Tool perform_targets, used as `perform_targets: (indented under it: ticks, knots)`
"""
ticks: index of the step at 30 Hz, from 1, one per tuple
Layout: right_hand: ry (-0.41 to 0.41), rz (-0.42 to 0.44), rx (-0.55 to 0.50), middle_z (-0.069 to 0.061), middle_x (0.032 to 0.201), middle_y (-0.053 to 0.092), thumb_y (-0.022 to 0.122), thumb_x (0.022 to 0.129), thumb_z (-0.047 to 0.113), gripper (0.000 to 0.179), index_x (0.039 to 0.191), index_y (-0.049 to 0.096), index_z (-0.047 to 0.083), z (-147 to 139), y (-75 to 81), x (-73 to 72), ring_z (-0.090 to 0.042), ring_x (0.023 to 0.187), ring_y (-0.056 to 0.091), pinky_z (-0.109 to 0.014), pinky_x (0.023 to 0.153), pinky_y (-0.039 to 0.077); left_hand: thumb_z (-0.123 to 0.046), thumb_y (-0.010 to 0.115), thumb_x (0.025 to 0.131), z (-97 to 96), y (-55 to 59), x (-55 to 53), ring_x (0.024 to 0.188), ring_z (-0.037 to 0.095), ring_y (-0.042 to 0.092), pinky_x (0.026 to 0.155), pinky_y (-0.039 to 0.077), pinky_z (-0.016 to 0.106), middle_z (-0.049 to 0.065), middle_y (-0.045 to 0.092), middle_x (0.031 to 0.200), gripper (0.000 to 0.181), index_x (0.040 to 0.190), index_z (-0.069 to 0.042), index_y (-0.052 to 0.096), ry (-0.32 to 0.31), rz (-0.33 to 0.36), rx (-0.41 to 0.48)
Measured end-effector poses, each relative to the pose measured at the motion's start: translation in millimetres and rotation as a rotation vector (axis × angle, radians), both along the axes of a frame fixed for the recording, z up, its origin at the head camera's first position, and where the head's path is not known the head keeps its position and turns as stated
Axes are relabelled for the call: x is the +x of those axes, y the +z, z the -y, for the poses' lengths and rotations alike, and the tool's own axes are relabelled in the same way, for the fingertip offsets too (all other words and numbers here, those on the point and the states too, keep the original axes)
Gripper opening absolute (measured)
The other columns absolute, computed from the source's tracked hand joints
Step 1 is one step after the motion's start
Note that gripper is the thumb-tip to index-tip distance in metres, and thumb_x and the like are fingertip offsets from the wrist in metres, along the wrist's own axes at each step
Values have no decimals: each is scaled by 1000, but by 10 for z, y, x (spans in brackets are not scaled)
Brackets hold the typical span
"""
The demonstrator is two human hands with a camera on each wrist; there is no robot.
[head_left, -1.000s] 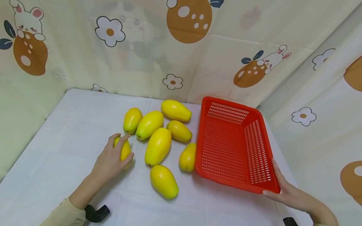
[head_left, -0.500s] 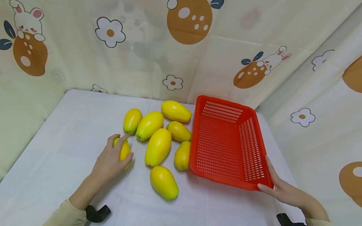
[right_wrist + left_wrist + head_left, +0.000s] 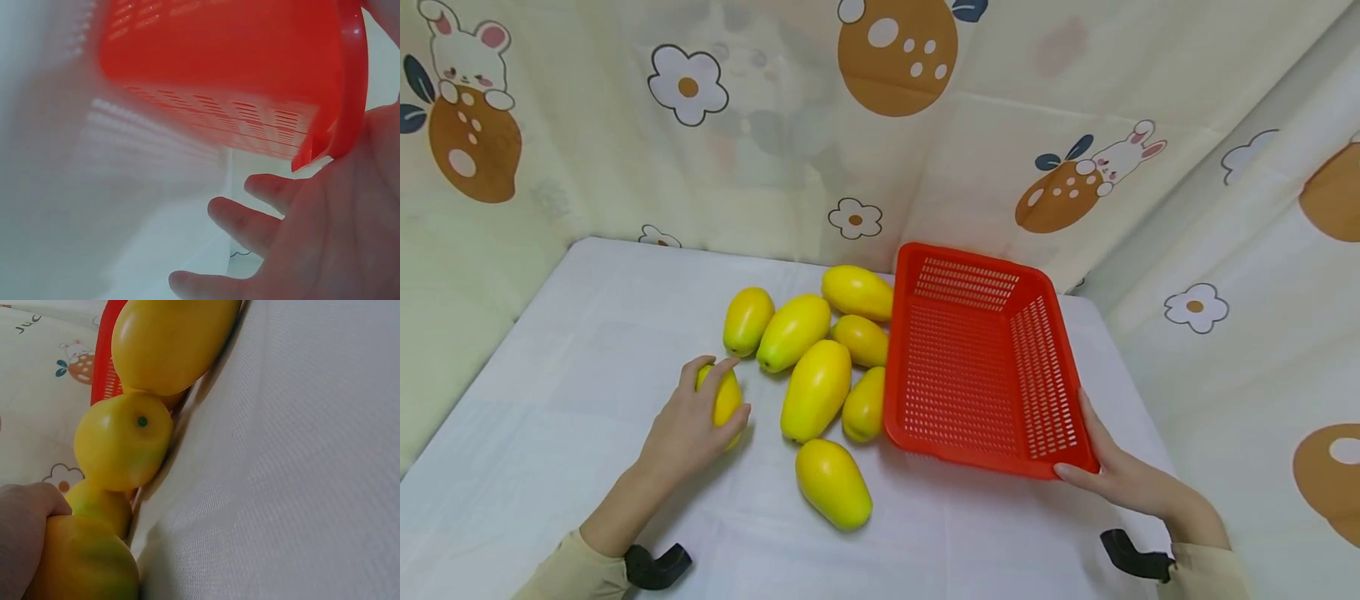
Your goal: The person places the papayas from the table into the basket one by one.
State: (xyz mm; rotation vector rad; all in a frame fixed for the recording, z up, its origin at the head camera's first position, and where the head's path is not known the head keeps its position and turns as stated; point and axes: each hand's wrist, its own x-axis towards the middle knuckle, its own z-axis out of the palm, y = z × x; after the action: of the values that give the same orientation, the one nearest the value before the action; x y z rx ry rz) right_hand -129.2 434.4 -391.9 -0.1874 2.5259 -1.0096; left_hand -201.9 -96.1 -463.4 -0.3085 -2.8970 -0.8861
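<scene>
My left hand [image 3: 673, 433] holds a yellow papaya [image 3: 727, 400] on the table's left, with fingers and thumb curved around it. The left wrist view shows this papaya [image 3: 87, 562] beside part of the hand [image 3: 25, 531]. Several more papayas [image 3: 817, 392] lie in a loose group between my hands. To their right is a red perforated basket [image 3: 895, 358] with nothing in it. My right hand [image 3: 1138, 483] rests against its front right corner, thumb at the front rim. In the right wrist view, straight, spread fingers [image 3: 244, 222] extend below the basket's rim.
A white cloth [image 3: 587, 333] covers the table. Patterned curtains [image 3: 760, 167] hang behind it and along the sides. One papaya [image 3: 833, 485] lies nearest the front, and another [image 3: 863, 406] sits against the basket's left side. Black bands [image 3: 658, 568] are on both wrists.
The basket and my right hand have shifted left. Papayas beside the basket have moved slightly left with it. My left hand has stayed at the same papaya.
</scene>
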Motion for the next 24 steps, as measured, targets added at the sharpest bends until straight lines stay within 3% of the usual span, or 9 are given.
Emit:
perform_targets:
  ticks: [4, 12, 18, 24]
  knots:
    - [-1, -9, 4, -15, 155, -24, 61, 91, 26, 107, 144, -31, 25, 38, -2, -77, -48, 137, 1, -73, 97, 28, -36, 60, 87, 7, 1, 4, 84, 37, 59, 57, 49, 41, 20, 32, 139, 60, 140, -20, 38, 0, 12, -1]
    - [-1, -23, 3, -20, 155, -13, 65, 88, 29, 109, 146, -28, 23, 132, -9, -190, -45, 134, 10, -70, 95, 35, -35, 60, 88, 91, 17, 7, 87, 40, 59, 72, 50, 51, 21, 30, 140, 61, 141, -19, 37, 8, 43, 6]
    - [-20, -7, 36, -21, 155, -6, 66, 87, 34, 111, 147, -26, 23, 162, 16, -248, -46, 132, 13, -66, 93, 41, -34, 60, 88, 164, 97, -49, 91, 43, 57, 75, 49, 54, 22, 29, 141, 60, 140, -16, 38, 29, 28, -9]
    - [-26, -22, 77, -24, 153, -3, 68, 85, 36, 114, 148, -25, 16, 145, 49, -270, -46, 132, 14, -70, 95, 34, -35, 59, 89, 223, 190, -130, 90, 45, 57, 73, 50, 55, 23, 28, 142, 61, 142, -15, 36, 46, 39, -18]
